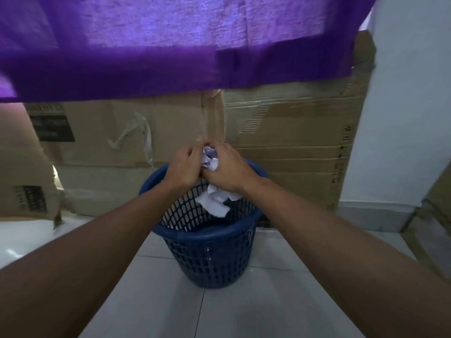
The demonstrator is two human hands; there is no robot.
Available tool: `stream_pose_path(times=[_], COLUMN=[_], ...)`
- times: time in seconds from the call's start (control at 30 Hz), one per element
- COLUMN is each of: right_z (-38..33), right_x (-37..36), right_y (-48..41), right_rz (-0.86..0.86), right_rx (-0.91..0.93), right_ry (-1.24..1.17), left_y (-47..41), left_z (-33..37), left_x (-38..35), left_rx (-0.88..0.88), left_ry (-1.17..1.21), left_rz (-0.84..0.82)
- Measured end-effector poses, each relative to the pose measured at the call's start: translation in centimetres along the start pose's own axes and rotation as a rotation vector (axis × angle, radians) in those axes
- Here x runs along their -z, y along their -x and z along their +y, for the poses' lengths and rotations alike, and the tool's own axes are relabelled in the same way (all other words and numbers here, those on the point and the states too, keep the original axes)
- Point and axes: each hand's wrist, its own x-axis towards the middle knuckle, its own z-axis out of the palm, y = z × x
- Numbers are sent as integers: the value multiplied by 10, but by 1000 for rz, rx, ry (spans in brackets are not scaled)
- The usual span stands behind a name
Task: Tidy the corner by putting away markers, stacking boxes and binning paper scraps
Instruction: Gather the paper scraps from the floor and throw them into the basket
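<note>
Count of things in view, one head view only.

Hands: two. My left hand and my right hand meet above the far side of the bin's mouth, thumbs touching. The fingers of both are curled inward and clamped on one wad of paper scraps, white and crumpled, which shows in the gap between the two hands.

Bins: one. The blue bin is a plastic mesh basket, upright on the floor, directly under my hands.

Further paper: one cluster of loose scraps, white, just below my right wrist and inside the ring of the bin's rim. I cannot tell whether it is in the air or resting on something.

Cardboard: three pieces that I can separate. One large carton stands behind the bin, with a strip of brown tape running down it and a black label at its left end. One smaller box sits at lower left, in front of it. One box edge shows at the far right.

Cloth: one purple cloth hangs across the top of the view, covering the upper part of the large carton.

Surface and room: the floor is pale glossy tile with dark grout lines. A white wall stands to the right of the large carton and meets the floor at a pale skirting.
</note>
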Motion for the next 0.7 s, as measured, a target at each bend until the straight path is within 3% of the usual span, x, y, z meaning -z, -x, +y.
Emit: stream_pose_path(times=[0.27, 0.7], right_z=[18, 27], right_x=[19, 49], right_y=[12, 36], right_rz=[-82, 146], right_rx=[-50, -54], right_ry=[179, 73], left_y=[4, 8], left_z=[-14, -7], left_x=[-2, -31], left_rx=[80, 22], left_ry=[-68, -94], left_rz=[73, 61])
